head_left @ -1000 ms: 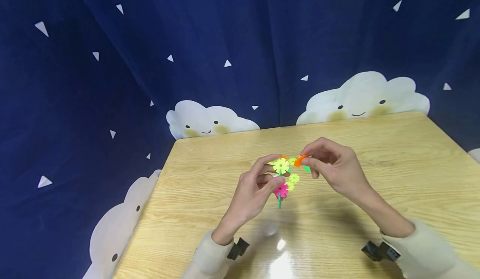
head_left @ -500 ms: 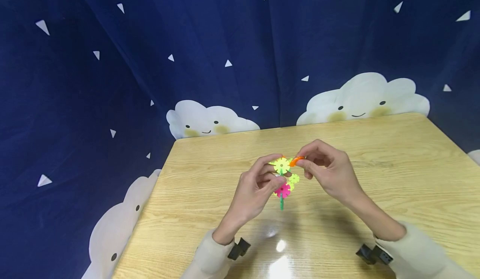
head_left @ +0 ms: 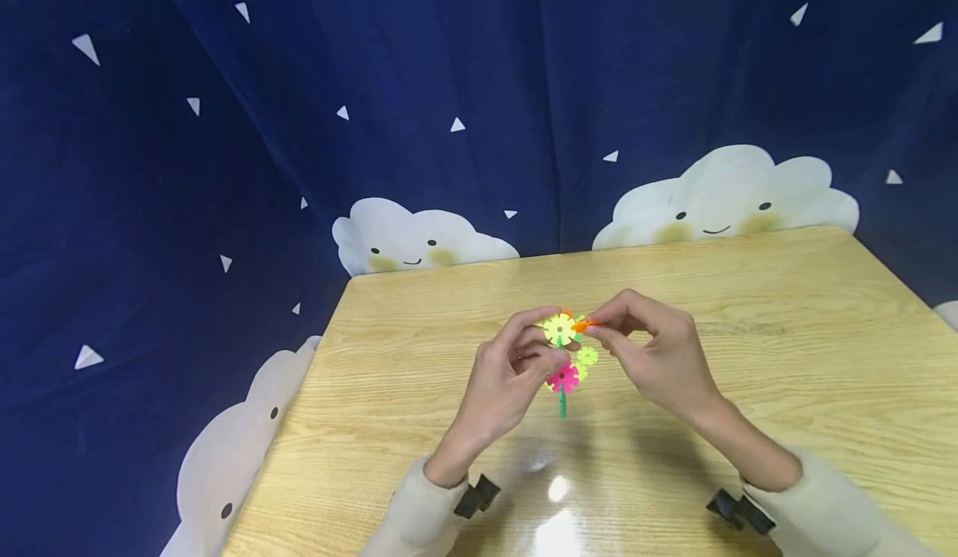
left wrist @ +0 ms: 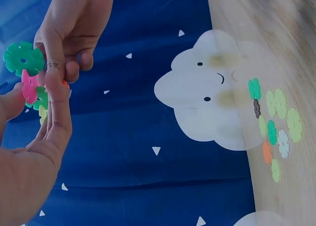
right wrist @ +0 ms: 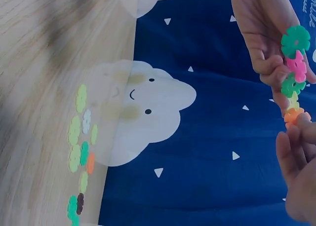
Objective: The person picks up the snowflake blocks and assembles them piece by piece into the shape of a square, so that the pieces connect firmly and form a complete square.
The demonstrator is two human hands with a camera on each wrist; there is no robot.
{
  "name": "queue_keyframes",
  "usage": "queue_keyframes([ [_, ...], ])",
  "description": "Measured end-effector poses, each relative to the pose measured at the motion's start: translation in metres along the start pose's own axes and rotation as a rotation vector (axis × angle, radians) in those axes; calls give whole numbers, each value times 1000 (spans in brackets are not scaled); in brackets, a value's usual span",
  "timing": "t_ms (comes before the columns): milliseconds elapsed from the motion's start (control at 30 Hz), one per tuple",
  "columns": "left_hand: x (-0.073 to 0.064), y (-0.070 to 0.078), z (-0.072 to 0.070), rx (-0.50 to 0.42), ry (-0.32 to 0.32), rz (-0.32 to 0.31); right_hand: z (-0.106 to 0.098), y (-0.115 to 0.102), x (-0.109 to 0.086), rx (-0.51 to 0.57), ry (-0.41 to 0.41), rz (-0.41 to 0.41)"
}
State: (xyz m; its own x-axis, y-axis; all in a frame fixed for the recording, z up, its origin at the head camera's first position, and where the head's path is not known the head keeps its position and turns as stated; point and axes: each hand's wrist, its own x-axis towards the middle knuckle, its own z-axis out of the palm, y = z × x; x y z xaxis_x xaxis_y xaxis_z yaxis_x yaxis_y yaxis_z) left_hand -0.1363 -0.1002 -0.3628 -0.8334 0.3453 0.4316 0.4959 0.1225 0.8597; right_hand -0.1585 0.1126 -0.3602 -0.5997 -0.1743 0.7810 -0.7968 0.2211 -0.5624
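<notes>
My left hand [head_left: 500,382] holds a short chain of notched, flower-shaped plastic discs between thumb and fingers. From its bottom end come a green disc [right wrist: 296,41], a pink disc [right wrist: 296,67], another green disc [right wrist: 292,85] and a yellow disc [head_left: 554,324]. My right hand [head_left: 662,349] pinches an orange disc [head_left: 581,325] by its right side. The orange disc's left edge meets the yellow disc's right rim; whether their notches interlock cannot be told. In the head view, my left fingers hide part of the chain's middle.
Several loose discs lie on the wooden table [head_left: 786,332] behind the hands, among them a yellow-green disc [head_left: 587,356], a white disc [left wrist: 283,143] and a dark brown disc [right wrist: 80,204]. A blue curtain [head_left: 419,58] with clouds hangs beyond the table's back edge.
My right hand has moved left, bringing the orange disc from a gap away up to the yellow disc. It has turned the disc nearly edge-on. The left hand has barely moved.
</notes>
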Motion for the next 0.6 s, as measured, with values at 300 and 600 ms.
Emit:
queue_keyframes([
  [300,1,-2,2,26,1,25,10,4,-3,138,34,-74],
  [600,1,-4,4,43,-1,38,13,5,-2,115,43,-123],
])
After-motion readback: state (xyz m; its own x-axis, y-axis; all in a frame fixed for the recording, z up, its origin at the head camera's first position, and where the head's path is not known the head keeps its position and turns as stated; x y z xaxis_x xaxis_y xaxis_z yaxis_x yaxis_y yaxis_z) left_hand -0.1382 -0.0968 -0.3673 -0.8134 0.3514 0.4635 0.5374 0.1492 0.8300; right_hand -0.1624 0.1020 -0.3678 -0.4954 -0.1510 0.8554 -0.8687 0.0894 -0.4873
